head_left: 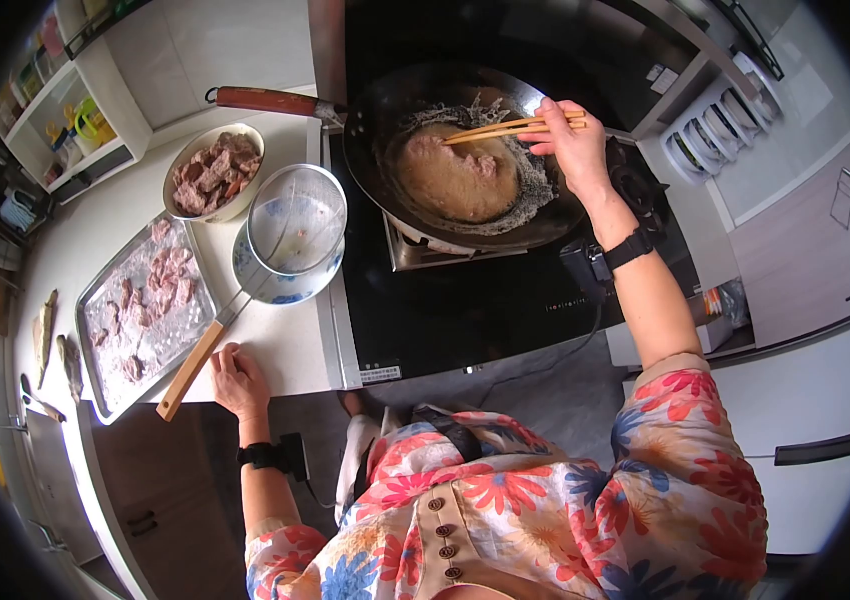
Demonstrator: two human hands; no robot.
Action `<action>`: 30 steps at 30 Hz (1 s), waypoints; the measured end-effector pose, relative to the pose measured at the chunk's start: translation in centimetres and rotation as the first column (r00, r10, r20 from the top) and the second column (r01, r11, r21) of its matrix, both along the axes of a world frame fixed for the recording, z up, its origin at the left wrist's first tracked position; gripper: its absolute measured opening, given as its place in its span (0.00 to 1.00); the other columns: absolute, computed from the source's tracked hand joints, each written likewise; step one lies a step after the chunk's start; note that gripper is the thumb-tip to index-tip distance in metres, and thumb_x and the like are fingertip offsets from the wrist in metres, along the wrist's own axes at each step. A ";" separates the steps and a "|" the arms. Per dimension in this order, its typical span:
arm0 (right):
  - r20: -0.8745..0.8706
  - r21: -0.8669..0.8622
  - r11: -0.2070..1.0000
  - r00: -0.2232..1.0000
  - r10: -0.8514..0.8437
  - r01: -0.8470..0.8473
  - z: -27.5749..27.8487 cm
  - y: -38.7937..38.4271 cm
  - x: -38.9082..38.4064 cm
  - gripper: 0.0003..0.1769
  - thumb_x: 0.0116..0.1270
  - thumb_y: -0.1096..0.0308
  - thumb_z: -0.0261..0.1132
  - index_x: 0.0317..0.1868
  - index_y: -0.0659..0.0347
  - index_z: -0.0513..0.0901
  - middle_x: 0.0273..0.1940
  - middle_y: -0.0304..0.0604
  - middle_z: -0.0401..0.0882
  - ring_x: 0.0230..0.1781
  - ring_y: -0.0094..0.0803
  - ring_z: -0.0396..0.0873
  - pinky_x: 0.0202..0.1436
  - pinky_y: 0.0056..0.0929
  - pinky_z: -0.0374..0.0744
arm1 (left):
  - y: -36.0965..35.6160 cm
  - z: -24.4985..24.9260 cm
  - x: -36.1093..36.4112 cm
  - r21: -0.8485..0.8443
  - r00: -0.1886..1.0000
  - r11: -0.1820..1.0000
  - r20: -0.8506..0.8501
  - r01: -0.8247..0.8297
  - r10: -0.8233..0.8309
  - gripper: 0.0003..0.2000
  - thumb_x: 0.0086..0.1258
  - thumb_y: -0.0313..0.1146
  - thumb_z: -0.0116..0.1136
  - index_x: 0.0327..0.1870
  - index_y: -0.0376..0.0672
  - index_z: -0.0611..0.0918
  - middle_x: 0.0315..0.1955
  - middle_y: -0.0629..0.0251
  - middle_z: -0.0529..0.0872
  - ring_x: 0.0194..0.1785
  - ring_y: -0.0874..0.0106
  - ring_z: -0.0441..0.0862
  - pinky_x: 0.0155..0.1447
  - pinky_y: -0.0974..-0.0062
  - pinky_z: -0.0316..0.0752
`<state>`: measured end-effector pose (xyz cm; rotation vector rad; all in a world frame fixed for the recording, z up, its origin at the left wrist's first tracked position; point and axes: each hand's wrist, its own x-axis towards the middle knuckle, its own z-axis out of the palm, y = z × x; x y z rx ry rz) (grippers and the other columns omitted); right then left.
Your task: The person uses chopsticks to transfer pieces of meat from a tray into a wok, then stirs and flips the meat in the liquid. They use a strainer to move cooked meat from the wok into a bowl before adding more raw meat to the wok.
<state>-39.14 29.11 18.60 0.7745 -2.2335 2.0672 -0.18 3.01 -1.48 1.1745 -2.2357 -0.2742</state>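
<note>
My right hand (575,145) is closed around a pair of chopsticks (500,130) over the wok (370,165). The chopstick tips reach into bubbling oil (455,185), where pale pieces of meat (485,165) lie. Foam rings the oil. My left hand (240,380) rests on the counter's front edge with its fingers loosely bent and nothing held. Close by it is the wooden handle (190,370) of a wire strainer (297,220). The strainer sits across a blue-and-white bowl (295,290).
A metal tray (110,395) of coated raw meat lies on the left counter (285,350). Behind it stands a bowl (170,200) of browned meat. The wok's wooden handle (265,99) sticks out leftward over the counter. The black cooktop (445,310) lies under the wok.
</note>
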 end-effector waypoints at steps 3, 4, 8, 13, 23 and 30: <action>0.049 -0.024 0.999 0.998 0.038 -0.036 0.3 0.1 0.4 0.13 0.66 0.64 0.57 0.37 0.69 0.75 0.32 0.47 0.79 0.26 0.30 0.83 0.22 0.16 0.77 | 0.1 0.1 0.0 0.002 1.000 1.000 -0.001 0.003 -0.003 0.06 0.60 0.28 0.47 0.35 0.46 0.77 0.33 0.61 0.75 0.37 0.57 0.75 0.37 0.61 0.70; 0.050 -0.023 0.999 0.998 0.038 -0.037 0.2 0.2 0.3 0.13 0.66 0.64 0.57 0.37 0.69 0.75 0.32 0.47 0.79 0.26 0.30 0.83 0.22 0.16 0.77 | 0.1 0.2 0.0 0.013 1.000 1.000 -0.001 0.001 -0.001 0.06 0.60 0.28 0.47 0.35 0.46 0.77 0.33 0.61 0.75 0.37 0.57 0.75 0.37 0.61 0.70; 0.038 0.025 0.998 0.998 0.053 -0.053 -0.6 0.3 -0.4 0.15 0.67 0.60 0.58 0.38 0.67 0.75 0.33 0.48 0.80 0.28 0.31 0.83 0.24 0.17 0.78 | 0.0 -0.1 0.0 0.011 1.000 1.000 0.005 -0.001 0.001 0.06 0.60 0.28 0.47 0.35 0.46 0.77 0.34 0.61 0.75 0.37 0.57 0.75 0.38 0.61 0.70; -0.053 0.084 0.996 0.999 -0.006 0.010 -0.9 0.2 -0.5 0.14 0.66 0.61 0.58 0.38 0.67 0.76 0.33 0.46 0.80 0.28 0.29 0.83 0.23 0.16 0.78 | 0.1 0.3 -0.1 0.016 1.000 1.000 0.003 -0.001 0.001 0.06 0.60 0.29 0.47 0.36 0.46 0.77 0.34 0.61 0.75 0.36 0.57 0.75 0.38 0.61 0.70; -0.053 0.028 0.999 0.998 -0.030 0.032 -1.0 0.2 -1.1 0.13 0.66 0.63 0.58 0.39 0.67 0.77 0.34 0.45 0.80 0.29 0.28 0.82 0.25 0.16 0.77 | 0.2 0.2 -0.1 0.008 1.000 1.000 0.004 0.000 0.000 0.07 0.60 0.29 0.47 0.36 0.46 0.77 0.34 0.61 0.75 0.36 0.57 0.75 0.38 0.61 0.70; 0.033 0.005 0.997 0.996 0.077 -0.078 -1.5 -0.9 -0.4 0.14 0.65 0.64 0.59 0.40 0.69 0.78 0.35 0.45 0.80 0.30 0.29 0.82 0.26 0.18 0.77 | -0.1 -0.2 0.1 0.008 1.000 1.000 0.012 0.014 -0.014 0.07 0.61 0.31 0.47 0.37 0.46 0.77 0.35 0.60 0.75 0.36 0.58 0.76 0.38 0.61 0.70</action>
